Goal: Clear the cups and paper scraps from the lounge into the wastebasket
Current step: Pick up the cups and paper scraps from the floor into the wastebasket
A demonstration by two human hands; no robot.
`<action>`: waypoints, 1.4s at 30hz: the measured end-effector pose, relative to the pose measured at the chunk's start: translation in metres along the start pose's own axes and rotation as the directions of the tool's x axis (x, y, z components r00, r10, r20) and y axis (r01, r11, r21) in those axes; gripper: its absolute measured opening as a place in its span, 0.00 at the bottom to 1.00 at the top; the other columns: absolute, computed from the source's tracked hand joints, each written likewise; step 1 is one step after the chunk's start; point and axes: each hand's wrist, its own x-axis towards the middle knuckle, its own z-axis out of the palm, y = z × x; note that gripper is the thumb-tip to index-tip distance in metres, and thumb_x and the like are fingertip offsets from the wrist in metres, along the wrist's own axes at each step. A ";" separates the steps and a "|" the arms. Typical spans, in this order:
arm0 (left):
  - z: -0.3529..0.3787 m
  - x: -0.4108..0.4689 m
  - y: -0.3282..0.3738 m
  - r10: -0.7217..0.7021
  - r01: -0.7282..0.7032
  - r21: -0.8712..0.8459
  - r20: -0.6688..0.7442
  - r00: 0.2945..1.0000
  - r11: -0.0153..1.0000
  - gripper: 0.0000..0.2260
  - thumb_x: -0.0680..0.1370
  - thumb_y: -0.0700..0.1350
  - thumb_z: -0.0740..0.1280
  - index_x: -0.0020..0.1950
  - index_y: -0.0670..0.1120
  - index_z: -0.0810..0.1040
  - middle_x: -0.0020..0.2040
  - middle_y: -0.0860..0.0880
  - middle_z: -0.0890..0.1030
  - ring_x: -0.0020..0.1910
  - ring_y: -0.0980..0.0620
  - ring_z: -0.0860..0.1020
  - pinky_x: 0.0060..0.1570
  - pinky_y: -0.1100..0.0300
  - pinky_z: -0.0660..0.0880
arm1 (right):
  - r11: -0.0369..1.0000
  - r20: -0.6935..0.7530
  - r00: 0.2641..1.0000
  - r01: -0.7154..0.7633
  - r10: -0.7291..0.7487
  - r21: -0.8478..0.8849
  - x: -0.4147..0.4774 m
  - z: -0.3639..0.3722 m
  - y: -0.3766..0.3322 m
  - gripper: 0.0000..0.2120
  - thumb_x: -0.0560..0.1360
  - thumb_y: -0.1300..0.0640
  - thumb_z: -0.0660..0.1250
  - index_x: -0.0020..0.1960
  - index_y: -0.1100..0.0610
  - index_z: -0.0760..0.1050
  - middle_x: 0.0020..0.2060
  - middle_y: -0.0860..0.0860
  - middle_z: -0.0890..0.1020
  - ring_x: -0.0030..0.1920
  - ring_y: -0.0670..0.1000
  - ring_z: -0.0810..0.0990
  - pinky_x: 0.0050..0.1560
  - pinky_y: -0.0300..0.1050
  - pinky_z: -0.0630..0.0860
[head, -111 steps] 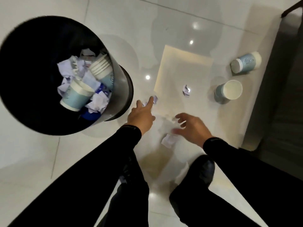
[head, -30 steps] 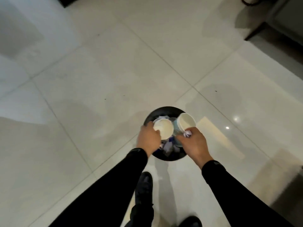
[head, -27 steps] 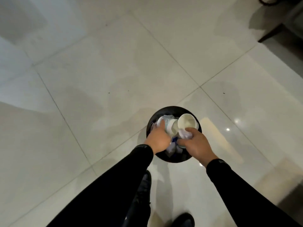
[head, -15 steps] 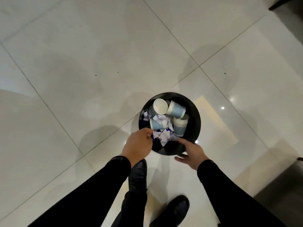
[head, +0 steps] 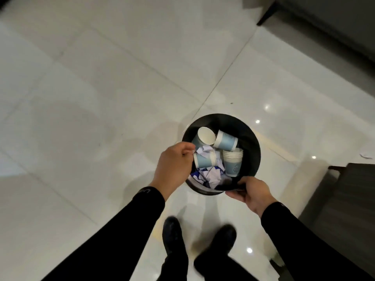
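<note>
**Bin nearly loaded, both hands at the rim**

Round black wastebasket (head: 250,138) sits on glossy white tile floor (head: 91,88), center-right of frame, seen from above. Inside: pale blue paper cups w/ white rims. One lies open-mouth-up at upper left of the bin (head: 205,136), one on its side next to it (head: 226,140), one on its side lower left (head: 204,160), plus a nested stack of the same cups (head: 233,161) upright on the right. Crumpled white/purple paper scraps (head: 209,175) fill the gaps and the near side.

Left hand (head: 174,165) is over the bin's left rim, fingers curled in loosely; can't tell if it's pinching anything, nothing visible in it. Right hand (head: 251,192) is clamped on the near rim, thumb on top, fingers under the edge.

Step, imo: drop-off done or finishing for this load; the right-hand grip looks like steadying or getting ready to shift the bin. Not certain which.

Still out: one small white scrap on the floor (head: 366,156), far right edge of frame, next to dark furniture (head: 357,179). No loose cups in view.

Next move needs: left hand clear of the rim, then go right for that scrap, either carrying the bin over or walking it back. Bin is light and top-heavy w/ loose cups, so keep it level if lifted.
</note>
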 end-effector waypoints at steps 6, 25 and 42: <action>0.052 0.061 0.146 0.098 -0.122 0.159 0.154 0.983 0.980 0.11 0.74 0.40 0.60 0.45 0.53 0.79 0.44 0.51 0.82 0.51 0.49 0.81 0.56 0.58 0.74 | 0.978 -0.034 0.998 0.050 -0.044 0.200 -0.008 -0.041 -0.124 0.09 0.72 0.72 0.54 0.36 0.63 0.68 0.19 0.58 0.76 0.16 0.54 0.77 0.18 0.46 0.78; 0.383 0.188 0.513 0.146 -0.685 0.400 0.792 0.593 0.609 0.09 0.76 0.40 0.62 0.50 0.50 0.80 0.51 0.47 0.85 0.50 0.46 0.81 0.56 0.53 0.75 | 0.684 -0.226 0.973 0.136 0.043 0.716 0.016 -0.269 -0.402 0.17 0.69 0.73 0.53 0.45 0.59 0.76 0.24 0.55 0.79 0.24 0.57 0.80 0.25 0.48 0.80; 0.733 0.119 0.605 -0.096 -0.984 0.173 0.981 0.169 0.033 0.11 0.75 0.42 0.61 0.54 0.50 0.80 0.53 0.50 0.84 0.54 0.50 0.80 0.57 0.59 0.73 | 0.198 -0.156 0.947 0.102 0.280 0.975 0.121 -0.420 -0.405 0.18 0.72 0.72 0.52 0.52 0.57 0.75 0.33 0.56 0.77 0.29 0.56 0.77 0.22 0.51 0.79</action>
